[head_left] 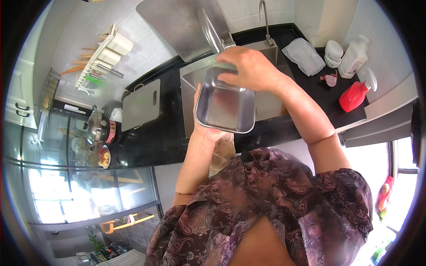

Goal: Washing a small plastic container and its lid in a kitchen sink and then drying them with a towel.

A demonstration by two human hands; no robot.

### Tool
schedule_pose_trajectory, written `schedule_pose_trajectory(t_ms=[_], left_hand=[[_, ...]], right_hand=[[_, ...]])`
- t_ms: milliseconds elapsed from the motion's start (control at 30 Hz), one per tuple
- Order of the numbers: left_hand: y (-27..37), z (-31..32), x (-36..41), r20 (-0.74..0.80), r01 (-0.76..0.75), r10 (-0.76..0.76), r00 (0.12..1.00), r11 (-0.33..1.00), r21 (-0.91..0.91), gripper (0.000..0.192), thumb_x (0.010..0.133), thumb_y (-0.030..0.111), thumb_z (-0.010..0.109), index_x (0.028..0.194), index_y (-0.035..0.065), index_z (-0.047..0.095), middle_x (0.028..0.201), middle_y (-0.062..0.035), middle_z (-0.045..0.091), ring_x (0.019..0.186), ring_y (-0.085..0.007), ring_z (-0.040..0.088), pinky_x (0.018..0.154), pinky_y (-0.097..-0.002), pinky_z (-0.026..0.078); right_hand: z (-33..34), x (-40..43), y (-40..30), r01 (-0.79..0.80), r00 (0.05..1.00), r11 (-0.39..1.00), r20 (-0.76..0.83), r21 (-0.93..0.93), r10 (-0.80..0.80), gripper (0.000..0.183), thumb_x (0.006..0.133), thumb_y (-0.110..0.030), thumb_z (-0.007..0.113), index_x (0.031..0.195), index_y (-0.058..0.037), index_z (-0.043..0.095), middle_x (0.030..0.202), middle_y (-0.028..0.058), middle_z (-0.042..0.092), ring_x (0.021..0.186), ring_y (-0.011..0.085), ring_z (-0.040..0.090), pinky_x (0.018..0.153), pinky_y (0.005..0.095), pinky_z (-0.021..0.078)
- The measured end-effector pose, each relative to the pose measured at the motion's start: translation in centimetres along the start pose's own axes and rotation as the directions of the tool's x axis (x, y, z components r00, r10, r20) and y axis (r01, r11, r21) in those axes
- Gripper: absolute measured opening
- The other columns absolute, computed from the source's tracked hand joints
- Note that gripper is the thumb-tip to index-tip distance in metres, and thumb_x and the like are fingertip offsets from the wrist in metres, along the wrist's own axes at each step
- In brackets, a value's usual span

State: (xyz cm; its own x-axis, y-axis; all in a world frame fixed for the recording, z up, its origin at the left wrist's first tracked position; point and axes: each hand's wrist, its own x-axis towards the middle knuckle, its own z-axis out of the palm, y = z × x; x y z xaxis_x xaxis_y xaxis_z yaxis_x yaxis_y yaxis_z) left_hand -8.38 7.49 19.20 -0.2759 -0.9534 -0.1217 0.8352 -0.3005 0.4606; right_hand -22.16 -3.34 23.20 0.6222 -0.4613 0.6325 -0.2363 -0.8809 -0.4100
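Observation:
My left hand (207, 132) supports a rectangular stainless steel container (222, 104) from below and along its left side. The container is tilted so its inside faces me, with a dull reddish reflection on its bottom. Over its far right rim is my right hand (251, 68), thumb and fingers apart. Part of the rim shows between them, and whether the palm touches it is hidden. Just beyond these fingers stands a metal faucet (209, 31). Below and behind the container lies a stainless steel sink (271, 104), partly covered by my hands.
A cutting board (141, 104), a pot (96, 128) and a bowl of food (105, 157) are on the left counter. At right are a plastic bag (304, 56), a garlic bulb (330, 79), white bottles (355, 56) and a red pump bottle (354, 96). A knife rack (100, 56) hangs left.

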Motion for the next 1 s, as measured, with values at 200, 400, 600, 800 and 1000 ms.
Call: schedule_pose_trajectory(t_ms=[200,400,600,800,1000], left_hand=[[-0.3,0.9,0.3,-0.045,0.083,-0.085,0.995,0.996,-0.03,0.056,0.084,0.053,0.039,0.115,0.0077,0.05,0.108,-0.0168,0.056,0.096,-0.0337,0.056,0.08,-0.0444,0.048],[-0.3,1.4,-0.1,-0.074,0.073,-0.075,0.994,0.997,-0.037,0.044,0.086,0.044,0.041,0.11,0.0094,0.054,0.105,-0.0104,0.059,0.094,-0.0281,0.059,0.076,-0.0412,0.051],[-0.3,0.4,0.4,-0.074,0.11,-0.114,0.991,0.992,-0.056,0.062,0.083,0.055,0.039,0.118,0.0049,0.048,0.112,-0.0209,0.053,0.097,-0.0383,0.055,0.084,-0.0491,0.045],[-0.7,1.2,0.5,-0.089,0.053,-0.055,0.994,0.998,-0.024,0.046,0.085,0.044,0.043,0.11,0.0064,0.052,0.105,-0.0141,0.057,0.092,-0.0304,0.057,0.077,-0.0424,0.048],[-0.7,0.8,0.6,-0.062,0.086,-0.086,0.994,0.996,-0.003,0.058,0.083,0.051,0.041,0.119,0.0063,0.048,0.114,-0.0198,0.053,0.101,-0.0382,0.054,0.086,-0.0494,0.044]], right_hand=[[0.8,0.7,-0.6,0.164,0.983,0.963,0.116,-0.215,-0.141,0.023,0.065,-0.019,0.065,0.077,-0.003,0.053,0.076,0.0115,0.055,0.075,0.0292,0.056,0.065,0.0379,0.0459],[1.4,0.9,0.2,0.192,0.978,0.955,0.125,-0.227,-0.167,0.02,0.068,-0.022,0.059,0.068,-0.0024,0.056,0.067,0.0126,0.058,0.068,0.0288,0.059,0.063,0.0381,0.0477],[1.6,0.5,0.4,0.206,0.978,0.947,0.094,-0.248,-0.188,0.019,0.068,-0.021,0.058,0.064,-0.0024,0.055,0.061,0.0132,0.057,0.063,0.0301,0.059,0.059,0.0385,0.0476],[1.8,0.3,1.0,0.197,0.976,0.956,0.132,-0.217,-0.171,0.021,0.066,-0.02,0.06,0.067,-0.0018,0.05,0.065,0.013,0.054,0.065,0.0302,0.056,0.057,0.0389,0.0456],[1.6,0.0,0.9,0.205,0.977,0.955,0.106,-0.215,-0.186,0.022,0.067,-0.022,0.059,0.066,-0.0016,0.052,0.063,0.0128,0.055,0.062,0.0306,0.057,0.056,0.039,0.0461]])
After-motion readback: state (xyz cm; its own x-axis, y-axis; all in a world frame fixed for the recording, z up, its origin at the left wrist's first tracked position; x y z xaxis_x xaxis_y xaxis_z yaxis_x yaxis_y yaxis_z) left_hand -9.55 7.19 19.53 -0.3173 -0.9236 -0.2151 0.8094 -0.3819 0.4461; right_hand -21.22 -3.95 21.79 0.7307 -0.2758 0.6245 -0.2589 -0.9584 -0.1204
